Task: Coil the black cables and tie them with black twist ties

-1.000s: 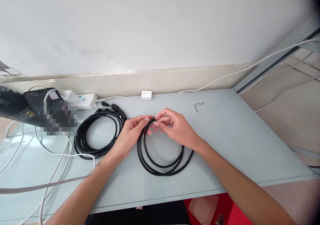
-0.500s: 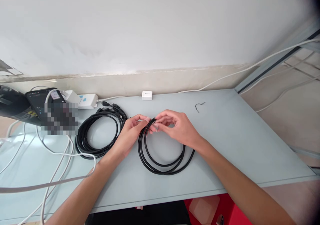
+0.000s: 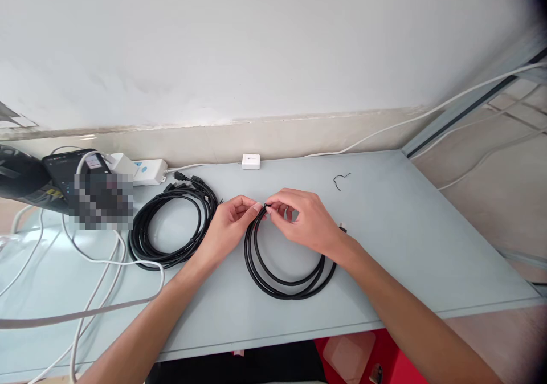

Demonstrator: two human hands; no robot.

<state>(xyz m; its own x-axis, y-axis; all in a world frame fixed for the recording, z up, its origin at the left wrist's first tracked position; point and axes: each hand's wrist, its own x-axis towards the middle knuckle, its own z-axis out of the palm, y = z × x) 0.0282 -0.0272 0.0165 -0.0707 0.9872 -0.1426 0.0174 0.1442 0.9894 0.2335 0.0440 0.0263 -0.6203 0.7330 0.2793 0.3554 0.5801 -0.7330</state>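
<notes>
A coiled black cable lies on the grey table in front of me, its far side pinched at the fingertips of both hands. My left hand is closed on the far left of the loops, thumb and forefinger together. Opposite it, my right hand pinches a thin dark tie, which looks like a twist tie wrapped round the strands; its ends are partly hidden by the fingers. One cable end with a light metal tip shows beyond my right wrist.
Left of my left hand sits another coil of black cables with several plugs. A loose black twist tie lies at the back right. A white adapter, a power strip, a phone and white cords are around.
The coil has shifted slightly right, and my left hand has followed it. Both hands still pinch the top of the loops. A cable end has come into view by my right wrist.
</notes>
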